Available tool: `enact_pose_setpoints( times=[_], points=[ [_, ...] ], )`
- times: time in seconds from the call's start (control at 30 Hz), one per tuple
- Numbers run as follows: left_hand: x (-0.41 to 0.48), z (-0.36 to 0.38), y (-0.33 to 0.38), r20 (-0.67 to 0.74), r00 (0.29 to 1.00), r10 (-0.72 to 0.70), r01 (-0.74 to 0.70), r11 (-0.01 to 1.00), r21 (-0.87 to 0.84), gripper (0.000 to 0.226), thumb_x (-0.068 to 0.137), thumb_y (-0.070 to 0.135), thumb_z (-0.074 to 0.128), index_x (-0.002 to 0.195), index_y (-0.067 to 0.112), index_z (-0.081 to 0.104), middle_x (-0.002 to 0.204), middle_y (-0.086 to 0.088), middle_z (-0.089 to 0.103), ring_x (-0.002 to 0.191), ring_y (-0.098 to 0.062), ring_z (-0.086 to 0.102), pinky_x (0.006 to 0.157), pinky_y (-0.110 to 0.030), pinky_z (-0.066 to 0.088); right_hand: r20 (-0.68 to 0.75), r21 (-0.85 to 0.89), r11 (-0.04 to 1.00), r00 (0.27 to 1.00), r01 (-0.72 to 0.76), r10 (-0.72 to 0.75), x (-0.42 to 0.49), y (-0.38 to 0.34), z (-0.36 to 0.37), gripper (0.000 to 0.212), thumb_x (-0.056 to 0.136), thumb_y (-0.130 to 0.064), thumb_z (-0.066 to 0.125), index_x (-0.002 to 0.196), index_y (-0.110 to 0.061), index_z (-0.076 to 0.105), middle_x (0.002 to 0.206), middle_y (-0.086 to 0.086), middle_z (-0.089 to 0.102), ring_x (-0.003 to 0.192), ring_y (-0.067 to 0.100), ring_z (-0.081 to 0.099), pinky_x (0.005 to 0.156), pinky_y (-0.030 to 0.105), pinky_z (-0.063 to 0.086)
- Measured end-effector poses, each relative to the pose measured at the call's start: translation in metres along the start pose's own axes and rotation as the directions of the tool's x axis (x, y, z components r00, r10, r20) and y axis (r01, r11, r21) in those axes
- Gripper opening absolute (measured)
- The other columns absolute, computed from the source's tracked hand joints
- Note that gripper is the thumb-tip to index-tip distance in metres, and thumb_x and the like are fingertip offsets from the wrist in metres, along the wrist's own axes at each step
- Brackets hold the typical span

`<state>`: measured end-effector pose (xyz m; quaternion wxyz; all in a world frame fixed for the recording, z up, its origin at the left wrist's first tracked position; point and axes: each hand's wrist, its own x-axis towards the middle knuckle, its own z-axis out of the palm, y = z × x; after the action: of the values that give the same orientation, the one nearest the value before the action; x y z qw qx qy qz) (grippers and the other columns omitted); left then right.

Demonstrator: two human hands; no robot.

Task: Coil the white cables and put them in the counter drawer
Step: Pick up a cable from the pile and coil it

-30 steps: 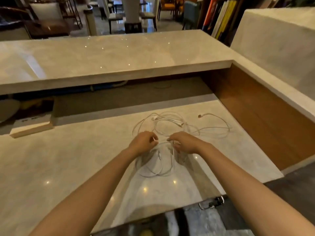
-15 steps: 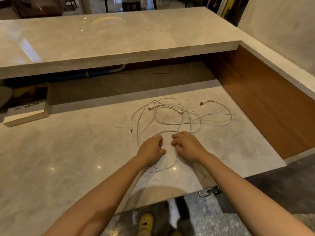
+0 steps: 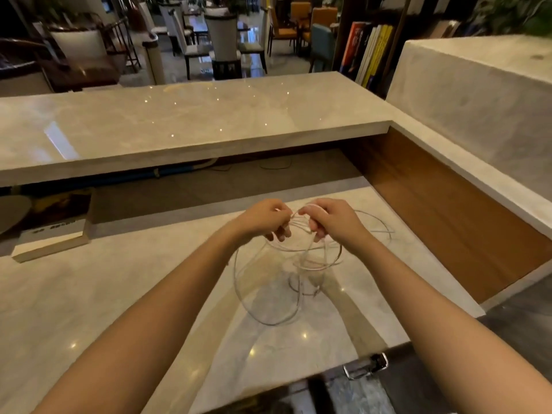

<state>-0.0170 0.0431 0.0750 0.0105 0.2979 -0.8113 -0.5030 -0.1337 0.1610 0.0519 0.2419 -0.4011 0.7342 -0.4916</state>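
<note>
Holds left hand (image 3: pixel 264 219) and right hand (image 3: pixel 332 222) raised side by side over the marble counter (image 3: pixel 89 294), fingertips facing and almost meeting. Grips the white cables (image 3: pixel 310 268) in both: left fingers curled round several strands, right fingers and thumb pinching the same bunch just beside them. Lets the rest hang: one wide loop drooping below the left hand, smaller tangled loops below the right, further strands trailing out past the right hand toward the wood panel (image 3: pixel 448 222). Cannot tell whether the lowest loop touches the counter; strands blurred there. Notes shadows of loops and forearms on the counter beneath the hands. Records a raised marble ledge (image 3: pixel 179 127) beyond the hands, a flat book (image 3: pixel 53 231) well off to the left of the left hand under that ledge, a metal latch (image 3: pixel 366 366) at the counter's near edge below the right forearm, upright books (image 3: pixel 369 52) and chairs (image 3: pixel 224 34) far beyond.
</note>
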Motion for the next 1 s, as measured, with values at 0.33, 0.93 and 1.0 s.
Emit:
enact_pose_setpoints(
  times=[0.33, 0.93, 1.0],
  points=[
    [0.009, -0.045, 0.102, 0.289, 0.94, 0.18, -0.033, 0.893, -0.448, 0.027, 0.1, 0.029, 0.03, 0.079, 0.017, 0.043, 0.043, 0.008, 0.032, 0.036, -0.006, 0.025, 0.035, -0.017, 0.022, 0.04, -0.028, 0.998, 0.997, 0.063, -0.062, 0.025, -0.096, -0.085, 0.027, 0.097, -0.029, 0.046, 0.085, -0.012, 0.064, 0.052, -0.004, 0.044, 0.042, 0.006, 0.036, 0.041, 0.018, 0.028],
    [0.006, -0.073, 0.201, -0.058, 0.859, 0.509, -0.198, 0.224, -0.954, 0.022, 0.099, 0.019, 0.036, 0.09, 0.009, 0.054, 0.053, 0.004, 0.041, 0.043, -0.006, 0.033, 0.036, -0.016, 0.025, -0.166, 0.066, 0.995, 0.982, -0.075, 0.085, -0.003, -0.046, -0.111, 0.042, 0.1, -0.036, 0.034, 0.084, -0.01, 0.063, 0.057, -0.002, 0.046, 0.049, 0.009, 0.039, 0.048, 0.02, 0.034],
    [0.009, -0.065, 0.195, -0.116, 0.839, 0.532, -0.371, 0.402, -0.837, 0.019, 0.098, 0.02, 0.039, 0.096, 0.012, 0.056, 0.058, 0.005, 0.044, 0.05, -0.005, 0.036, 0.044, -0.016, 0.028, -0.167, -0.095, 0.993, 0.984, -0.072, 0.055, -0.003, -0.037, -0.098, 0.042, 0.099, -0.035, 0.037, 0.08, -0.011, 0.066, 0.059, -0.002, 0.048, 0.052, 0.01, 0.041, 0.051, 0.023, 0.035]
  ],
)
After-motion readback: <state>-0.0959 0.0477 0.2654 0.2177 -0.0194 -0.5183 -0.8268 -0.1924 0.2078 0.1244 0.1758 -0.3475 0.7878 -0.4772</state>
